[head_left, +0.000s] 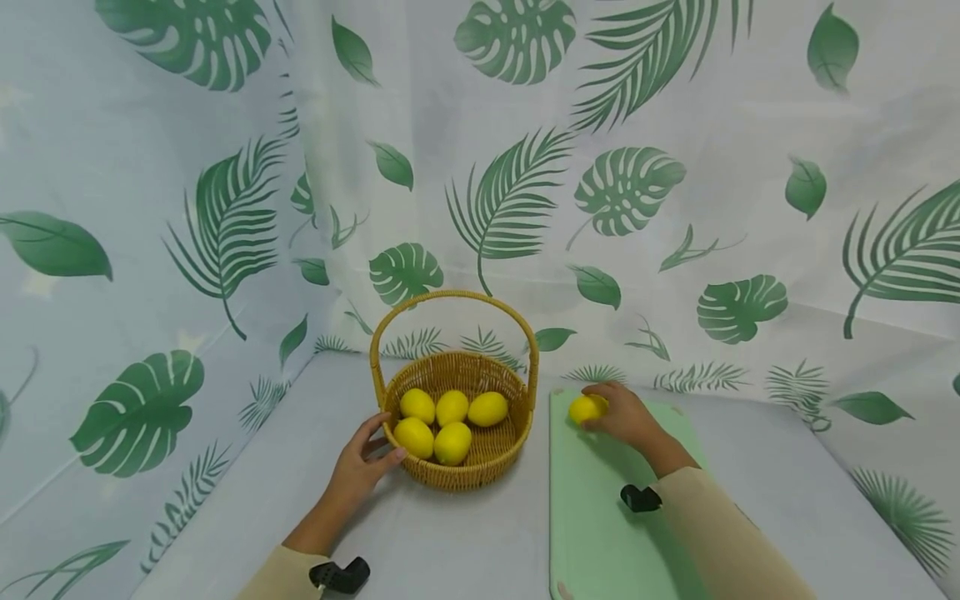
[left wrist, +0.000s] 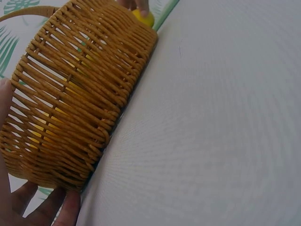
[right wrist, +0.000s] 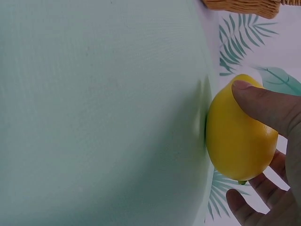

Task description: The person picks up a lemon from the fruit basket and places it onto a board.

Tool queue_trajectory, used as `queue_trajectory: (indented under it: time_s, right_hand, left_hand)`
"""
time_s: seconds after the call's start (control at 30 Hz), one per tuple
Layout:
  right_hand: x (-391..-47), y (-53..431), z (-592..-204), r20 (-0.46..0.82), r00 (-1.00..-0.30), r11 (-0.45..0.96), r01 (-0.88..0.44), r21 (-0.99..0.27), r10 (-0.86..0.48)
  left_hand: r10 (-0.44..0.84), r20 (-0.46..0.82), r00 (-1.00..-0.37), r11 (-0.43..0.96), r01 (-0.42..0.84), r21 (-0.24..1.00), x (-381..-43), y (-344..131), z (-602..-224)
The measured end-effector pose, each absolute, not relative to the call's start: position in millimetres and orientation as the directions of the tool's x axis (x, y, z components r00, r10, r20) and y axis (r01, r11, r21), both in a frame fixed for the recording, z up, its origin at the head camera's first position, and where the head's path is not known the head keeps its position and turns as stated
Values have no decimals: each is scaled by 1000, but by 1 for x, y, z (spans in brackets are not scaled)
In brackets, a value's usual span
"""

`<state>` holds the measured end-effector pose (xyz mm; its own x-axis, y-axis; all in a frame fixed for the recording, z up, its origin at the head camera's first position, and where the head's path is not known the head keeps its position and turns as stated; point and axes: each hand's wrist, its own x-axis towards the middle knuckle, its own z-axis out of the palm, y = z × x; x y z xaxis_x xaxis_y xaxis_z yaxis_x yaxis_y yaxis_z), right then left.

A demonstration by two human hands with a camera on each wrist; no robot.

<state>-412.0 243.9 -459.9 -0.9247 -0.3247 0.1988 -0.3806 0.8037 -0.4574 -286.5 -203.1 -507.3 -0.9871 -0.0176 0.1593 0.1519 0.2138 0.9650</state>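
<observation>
Toward the far end of the light green cutting board (head_left: 592, 500), my right hand (head_left: 626, 417) holds a yellow lemon (head_left: 585, 409) between thumb and fingers. In the right wrist view the thumb lies on one side of that lemon (right wrist: 241, 136), which rests against the board's surface, and fingers show behind it. My left hand (head_left: 363, 458) grips the left side of a round wicker basket (head_left: 468, 477), its thumb and fingers spread on the outer wall. Inside the basket, several lemons (head_left: 452, 408) sit toward the left and back.
The basket's tall arched handle (head_left: 454, 294) stands upright over it. A white table surface (head_left: 495, 542) lies under everything. Leaf-patterned cloth (head_left: 420, 208) rises behind and along the left. Black wrist cameras (head_left: 341, 575) sit on both forearms.
</observation>
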Motion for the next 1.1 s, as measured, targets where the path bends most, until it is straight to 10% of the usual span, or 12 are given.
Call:
queue_trajectory:
  time_s: [1.1]
  right_hand:
    - [-413,246,-461,195,-933,828,-358,-432,-301]
  left_hand:
    - [0,148,-989,202,145,969,-269,-197,-481]
